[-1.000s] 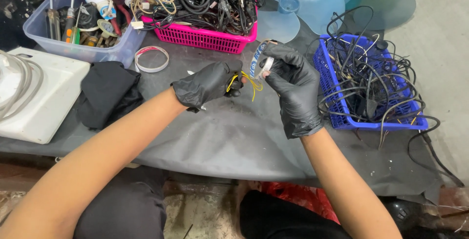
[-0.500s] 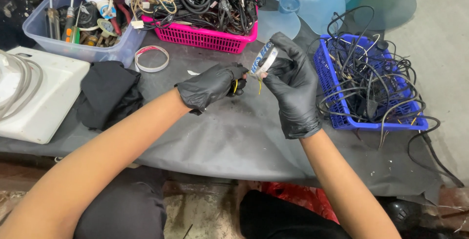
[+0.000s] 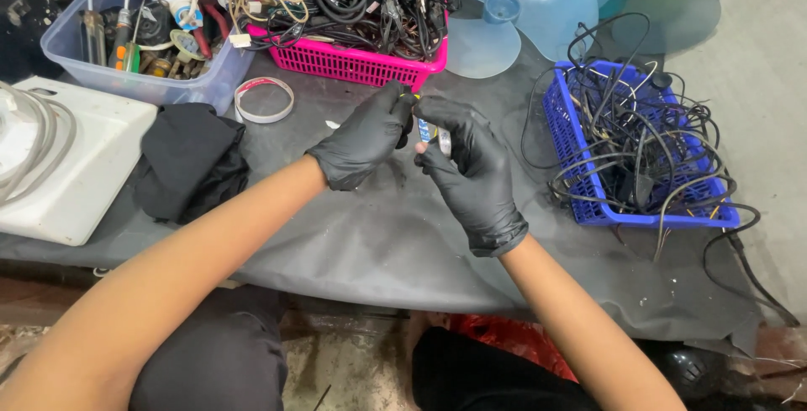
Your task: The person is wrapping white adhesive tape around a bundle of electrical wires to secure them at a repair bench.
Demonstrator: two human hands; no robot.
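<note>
Since 0.5 s ago, my left hand (image 3: 363, 139) and right hand (image 3: 471, 171) have closed together, pinching 1 small part (image 3: 432, 134) below the pink basket (image 3: 357, 62), above the black table cover (image 3: 378, 234).

Pink basket (image 3: 353, 62), blue basket (image 3: 565, 129), black cloth (image 3: 185, 159)

The part (image 3: 434, 134) I hold is small, white and blue, mostly hidden between my gloved fingers. Only a narrow strip of it shows, standing roughly upright and leaning a little toward one o'clock. It hangs clear of the table, pinched near its top by my left hand (image 3: 366, 138) at its nine o'clock and wrapped from three o'clock by my right hand (image 3: 471, 171). A speck of yellow (image 3: 415, 94) shows at its twelve o'clock, right where my fingertips meet; I cannot tell whether it is wire or part of the piece.
</note>
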